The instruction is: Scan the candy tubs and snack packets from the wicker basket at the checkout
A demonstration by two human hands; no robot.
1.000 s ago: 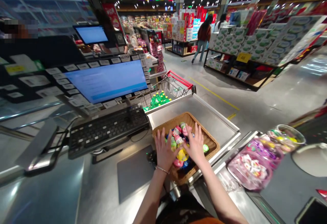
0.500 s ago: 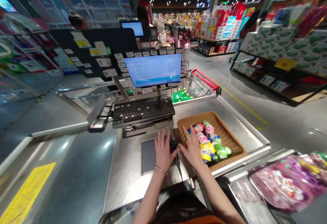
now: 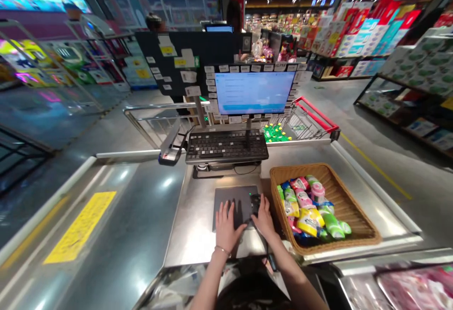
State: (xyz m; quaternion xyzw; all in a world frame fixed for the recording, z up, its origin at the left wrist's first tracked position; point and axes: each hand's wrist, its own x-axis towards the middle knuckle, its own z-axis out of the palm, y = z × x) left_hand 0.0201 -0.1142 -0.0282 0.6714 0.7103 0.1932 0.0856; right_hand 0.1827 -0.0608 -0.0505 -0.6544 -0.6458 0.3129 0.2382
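Observation:
My left hand (image 3: pixel 227 227) lies open, fingers spread flat on the steel counter at the edge of a dark scanner plate (image 3: pixel 235 197). Beside it, my right hand (image 3: pixel 264 216) is closed round a black handheld scanner (image 3: pixel 255 202), whose cable runs back under my wrist. Just right of that hand stands a wicker basket (image 3: pixel 357 215) holding several small coloured snack packets (image 3: pixel 307 206).
A black keyboard (image 3: pixel 226 146) and a lit monitor (image 3: pixel 255 92) stand behind the plate. A red-handled shopping cart (image 3: pixel 313 120) with green bottles (image 3: pixel 276 133) waits beyond the counter. A yellow marking (image 3: pixel 83 225) lies on the left surface. Pink bagged goods (image 3: pixel 417 286) sit bottom right.
Both hands left the packets in the basket and moved left onto the counter. The right hand has closed on the scanner. My view has swung to the left.

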